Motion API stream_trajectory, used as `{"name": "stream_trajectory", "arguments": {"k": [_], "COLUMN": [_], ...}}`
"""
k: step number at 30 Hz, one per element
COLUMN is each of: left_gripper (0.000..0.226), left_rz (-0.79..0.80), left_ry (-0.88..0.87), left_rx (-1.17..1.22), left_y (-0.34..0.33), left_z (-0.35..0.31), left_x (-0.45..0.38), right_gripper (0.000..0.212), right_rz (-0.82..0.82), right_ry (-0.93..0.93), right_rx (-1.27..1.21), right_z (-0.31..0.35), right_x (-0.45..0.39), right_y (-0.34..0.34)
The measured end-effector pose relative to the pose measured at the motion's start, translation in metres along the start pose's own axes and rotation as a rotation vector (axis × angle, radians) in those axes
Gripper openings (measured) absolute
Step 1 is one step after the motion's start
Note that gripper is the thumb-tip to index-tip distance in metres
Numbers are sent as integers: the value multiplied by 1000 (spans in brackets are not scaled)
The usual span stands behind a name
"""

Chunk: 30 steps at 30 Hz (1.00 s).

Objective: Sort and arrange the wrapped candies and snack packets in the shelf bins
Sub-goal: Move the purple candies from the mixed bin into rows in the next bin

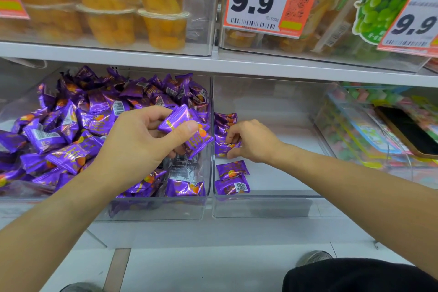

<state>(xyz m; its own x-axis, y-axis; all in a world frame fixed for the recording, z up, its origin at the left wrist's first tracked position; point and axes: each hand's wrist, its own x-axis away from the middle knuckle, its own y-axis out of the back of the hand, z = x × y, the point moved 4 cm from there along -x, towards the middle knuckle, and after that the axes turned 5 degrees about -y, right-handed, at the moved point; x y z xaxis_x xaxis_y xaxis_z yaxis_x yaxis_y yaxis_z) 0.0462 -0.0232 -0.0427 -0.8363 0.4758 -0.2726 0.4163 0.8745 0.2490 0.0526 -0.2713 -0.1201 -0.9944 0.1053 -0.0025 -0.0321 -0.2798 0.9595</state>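
A clear bin [151, 206] on the lower shelf is heaped with purple wrapped candies [71, 125]. My left hand [139, 140] hovers over its right side and grips a few purple candies [187, 125] between thumb and fingers. To the right stands a second clear bin [272, 206], mostly bare, with a short column of purple candies along its left wall [232, 178]. My right hand [251, 142] reaches into that bin and pinches one purple candy [224, 146] in the column.
A third bin [355, 140] at the right holds colourful packets, with a dark phone [412, 133] lying on top. The upper shelf carries bins of orange fruit cups [163, 28] and price tags reading 9.9 [260, 0]. Below are a white floor and my shoes.
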Motion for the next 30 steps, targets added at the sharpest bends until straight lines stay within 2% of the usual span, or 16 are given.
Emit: {"name": "stream_trajectory", "arguments": {"k": [5,8,10,12,13,17,23,27,30], "left_gripper": [29,31,31,31,30,28,27,28,28], "left_rz": [2,-9,-12,-12,-11,-12,-13,-14,-13], "left_ry": [-6,-6,-7,-5,-6,-7,-4,-3,-1], "left_rx": [0,2,3,0,-2,1,7,-1,4], "left_y": [0,2,3,4,3,2,2,2,2], "left_z": [-1,-3,-3,-3,-4,-4,-4,-4,-3], "left_x": [0,0,0,0,1,2,2,2,1], "right_gripper": [38,26,22,29,33,39,26,47,45], "right_rz": [-51,-66,93,268,304,276,263,291,221], "right_ry": [45,135,204,225,223,214,152,116,112], "right_rx": [32,-2,7,71,101,104,33,27,19], "right_z": [3,8,11,9,6,2,0,-1,1], "right_x": [7,20,30,38,40,40,39,39,37], "right_y": [13,26,25,17,12,3,1,-2,3]}}
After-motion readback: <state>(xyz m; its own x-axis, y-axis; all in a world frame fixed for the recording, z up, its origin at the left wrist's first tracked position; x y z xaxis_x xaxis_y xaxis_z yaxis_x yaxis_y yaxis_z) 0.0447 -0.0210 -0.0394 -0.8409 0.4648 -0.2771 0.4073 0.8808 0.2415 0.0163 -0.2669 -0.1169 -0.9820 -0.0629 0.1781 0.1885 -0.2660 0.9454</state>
